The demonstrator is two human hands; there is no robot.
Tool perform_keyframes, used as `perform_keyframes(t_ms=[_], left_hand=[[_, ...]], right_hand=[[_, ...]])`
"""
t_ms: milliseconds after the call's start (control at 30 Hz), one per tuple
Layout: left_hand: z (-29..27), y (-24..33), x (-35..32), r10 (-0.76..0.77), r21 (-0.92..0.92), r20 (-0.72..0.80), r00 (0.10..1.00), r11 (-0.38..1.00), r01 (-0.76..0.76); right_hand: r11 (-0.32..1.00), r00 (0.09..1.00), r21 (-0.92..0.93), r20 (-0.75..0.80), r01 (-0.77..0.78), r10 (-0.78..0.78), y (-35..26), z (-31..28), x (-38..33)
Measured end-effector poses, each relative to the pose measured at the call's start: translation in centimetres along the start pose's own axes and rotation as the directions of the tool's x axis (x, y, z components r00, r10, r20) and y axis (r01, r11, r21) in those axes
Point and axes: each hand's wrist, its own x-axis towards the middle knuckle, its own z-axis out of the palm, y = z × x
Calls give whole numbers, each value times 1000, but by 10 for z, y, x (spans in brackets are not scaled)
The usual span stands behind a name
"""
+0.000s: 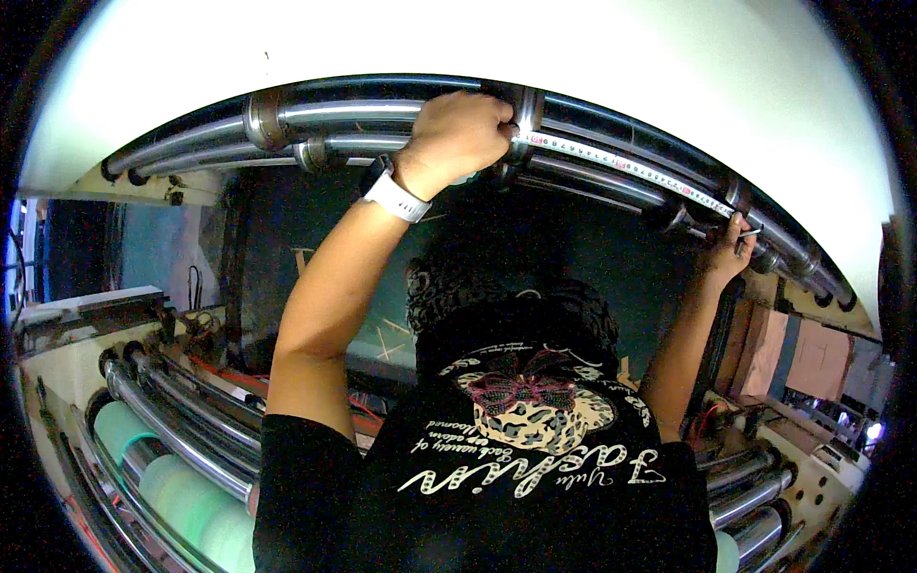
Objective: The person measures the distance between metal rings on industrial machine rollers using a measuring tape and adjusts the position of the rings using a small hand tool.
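Observation:
A white measuring tape (pixel 621 164) with black and red marks is stretched along shiny metal shafts (pixel 358 112). My left hand (pixel 463 138) is closed in a fist at the tape's left end, by a collar (pixel 524 113) on the shafts. Whatever part of the tape measure lies inside that fist is hidden. Farther right, my right hand (pixel 733 250) pinches at the tape's other end, beside another collar (pixel 739 194). A thin silver rod (pixel 754 232) sticks out from the right fingers; its kind is not clear. On my left wrist is a watch with a white strap (pixel 398 199).
A large white surface (pixel 382 43) curves above the shafts. Behind at the lower left are more rollers (pixel 181 420), pale green cylinders (pixel 186 497) and red wires (pixel 224 371). Cream machine frames (pixel 812 458) flank me. Small scraps (pixel 387 342) lie on the dark green floor.

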Motion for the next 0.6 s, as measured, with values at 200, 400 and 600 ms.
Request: perform_keyframes(t_ms=[200, 400, 600], left_hand=[[-4, 4, 0, -28, -3, 25, 999, 1000, 28], [-3, 4, -1, -29, -7, 16, 999, 1000, 29], [-2, 3, -1, -34, -23, 17, 999, 999, 34]], right_hand=[[1000, 998, -8, 56, -6, 7, 6, -9, 6], [996, 995, 26, 61, -80, 79, 2, -10, 4], [994, 995, 62, 52, -92, 89, -2, -8, 2]])
